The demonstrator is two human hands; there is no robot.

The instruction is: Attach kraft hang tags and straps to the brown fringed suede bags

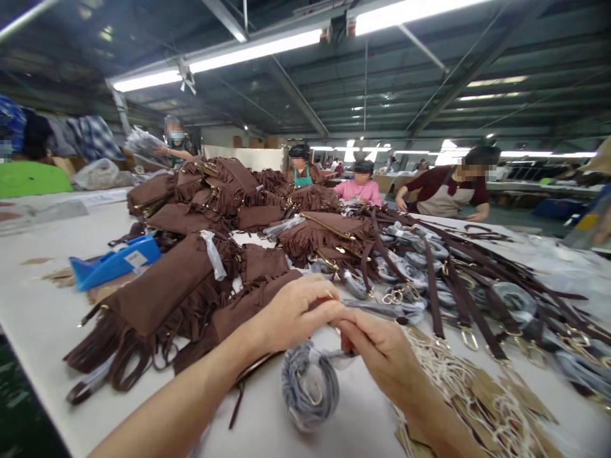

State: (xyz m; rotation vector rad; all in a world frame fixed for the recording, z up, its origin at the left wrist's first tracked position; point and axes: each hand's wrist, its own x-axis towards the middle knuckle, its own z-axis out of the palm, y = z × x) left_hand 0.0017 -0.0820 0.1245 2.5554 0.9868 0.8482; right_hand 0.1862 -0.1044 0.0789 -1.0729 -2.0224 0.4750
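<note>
My left hand point(298, 312) and my right hand point(379, 337) meet at the fingertips above the white table. Just below them hangs or rests a coiled strap wrapped in greyish plastic point(310, 388); which, I cannot tell. Its tail runs up into the pinched fingers of my right hand. My left fingers are bent and pressed against the right ones, and what they grip is hidden. Under my left forearm lies a brown fringed bag point(252, 305) with a zip. A larger brown fringed bag point(160, 286) sits to its left.
More brown bags point(229, 184) are heaped behind. On the right lie brown straps with metal clips point(468, 312), plastic-wrapped coils point(513, 302) and stringed cardboard tags point(487, 391). A blue tape dispenser point(117, 261) stands at left. Several co-workers, one in maroon sleeves point(434, 187), are across the table point(33, 305).
</note>
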